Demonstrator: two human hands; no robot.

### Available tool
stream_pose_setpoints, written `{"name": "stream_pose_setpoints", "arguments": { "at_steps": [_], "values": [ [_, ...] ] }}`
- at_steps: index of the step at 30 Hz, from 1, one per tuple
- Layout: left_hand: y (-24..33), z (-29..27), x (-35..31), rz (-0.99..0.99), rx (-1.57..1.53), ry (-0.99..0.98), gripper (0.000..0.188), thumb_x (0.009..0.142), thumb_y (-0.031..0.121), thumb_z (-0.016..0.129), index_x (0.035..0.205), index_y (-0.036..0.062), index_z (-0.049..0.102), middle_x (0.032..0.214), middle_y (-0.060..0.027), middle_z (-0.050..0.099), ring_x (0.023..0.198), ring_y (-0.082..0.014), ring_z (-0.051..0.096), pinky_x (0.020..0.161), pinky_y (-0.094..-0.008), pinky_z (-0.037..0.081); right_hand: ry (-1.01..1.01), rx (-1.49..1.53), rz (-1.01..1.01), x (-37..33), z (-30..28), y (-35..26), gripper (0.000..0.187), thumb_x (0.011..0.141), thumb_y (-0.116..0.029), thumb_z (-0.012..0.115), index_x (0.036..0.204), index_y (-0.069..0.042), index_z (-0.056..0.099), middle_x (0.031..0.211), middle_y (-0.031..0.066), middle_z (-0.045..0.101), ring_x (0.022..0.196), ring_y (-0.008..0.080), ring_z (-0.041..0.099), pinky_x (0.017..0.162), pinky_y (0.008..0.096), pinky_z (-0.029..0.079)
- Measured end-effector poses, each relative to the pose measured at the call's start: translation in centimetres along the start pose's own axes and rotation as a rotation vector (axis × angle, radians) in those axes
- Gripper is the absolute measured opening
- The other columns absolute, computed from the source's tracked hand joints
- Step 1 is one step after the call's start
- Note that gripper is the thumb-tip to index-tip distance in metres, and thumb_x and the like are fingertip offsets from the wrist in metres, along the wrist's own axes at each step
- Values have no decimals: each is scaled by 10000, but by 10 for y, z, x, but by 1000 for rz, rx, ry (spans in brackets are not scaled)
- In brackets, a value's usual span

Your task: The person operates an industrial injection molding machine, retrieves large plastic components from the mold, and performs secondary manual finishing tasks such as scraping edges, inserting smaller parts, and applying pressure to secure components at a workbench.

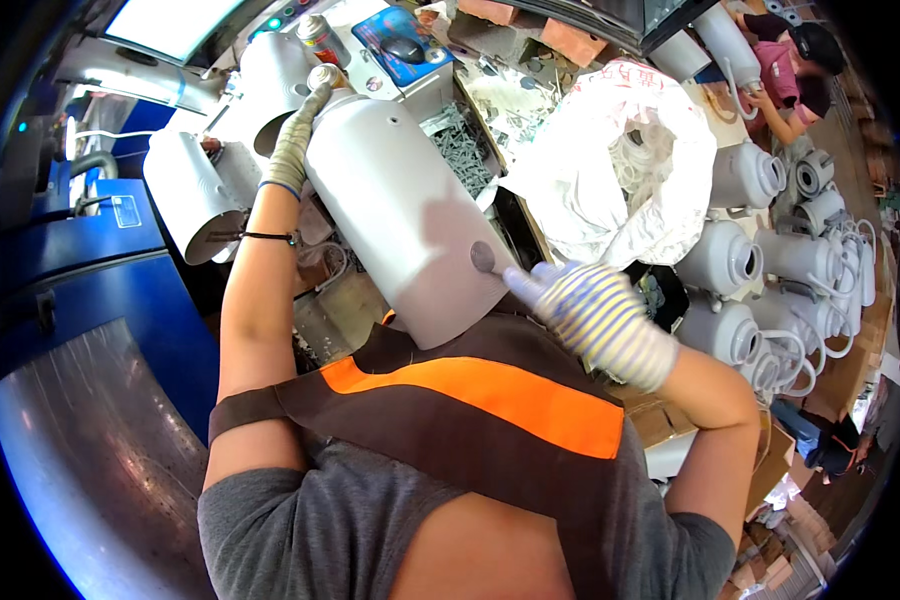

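Observation:
A large light-grey bottle-shaped cylinder point(395, 190) lies tilted across me, its lower end against my brown and orange apron point(490, 405). My left hand point(295, 140), in a pale glove, is closed around the narrow neck at its far end. Near the lower end of the cylinder's side is a small round dark-grey disc point(483, 257). My right hand point(595, 315), in a striped knit glove, has its fingertips drawn together at the disc's edge. Slight blur hides exactly how the fingers meet it.
Grey curved shells point(195, 190) stand at the left beside blue machinery point(80, 300). Beyond are screws point(460, 150), a spray can point(320, 40) and a white plastic bag point(590, 190). Several similar cylinders point(715, 255) with hoses line the right; another person point(790, 70) works at far right.

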State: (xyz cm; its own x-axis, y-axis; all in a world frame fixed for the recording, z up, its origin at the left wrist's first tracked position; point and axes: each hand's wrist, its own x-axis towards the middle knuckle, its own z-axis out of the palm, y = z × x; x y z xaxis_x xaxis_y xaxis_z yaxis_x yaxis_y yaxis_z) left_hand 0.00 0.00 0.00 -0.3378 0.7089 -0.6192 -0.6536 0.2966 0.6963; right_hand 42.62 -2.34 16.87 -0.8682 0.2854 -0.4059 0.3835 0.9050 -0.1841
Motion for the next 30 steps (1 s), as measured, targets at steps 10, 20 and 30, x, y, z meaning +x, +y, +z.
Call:
{"name": "stream_pose_setpoints", "arguments": {
  "at_steps": [10,20,30],
  "values": [
    [21,10,-26,-5,-128,-51,540,835,370,692,1192,-8,545,1028,-163,661,841,-261,674,754,-379,581,524,-558,505,-1,32,129,489,787,-162,602,1272,-148,545,1124,178,629,1042,292,601,954,399,429],
    [14,-6,-9,10,-89,71,527,800,365,739,1136,-5,571,947,-146,670,759,-259,668,694,-382,580,840,302,-155,55,74,-12,432,675,-66,653,1106,-59,625,1036,132,632,949,314,622,835,442,503],
    [25,-51,-36,129,13,102,518,833,403,686,1140,3,564,940,-160,667,745,-236,663,676,-348,574,870,367,-134,88,75,-9,346,703,-95,647,1039,-28,605,1021,151,639,912,344,616,820,424,492]
  ]
}}
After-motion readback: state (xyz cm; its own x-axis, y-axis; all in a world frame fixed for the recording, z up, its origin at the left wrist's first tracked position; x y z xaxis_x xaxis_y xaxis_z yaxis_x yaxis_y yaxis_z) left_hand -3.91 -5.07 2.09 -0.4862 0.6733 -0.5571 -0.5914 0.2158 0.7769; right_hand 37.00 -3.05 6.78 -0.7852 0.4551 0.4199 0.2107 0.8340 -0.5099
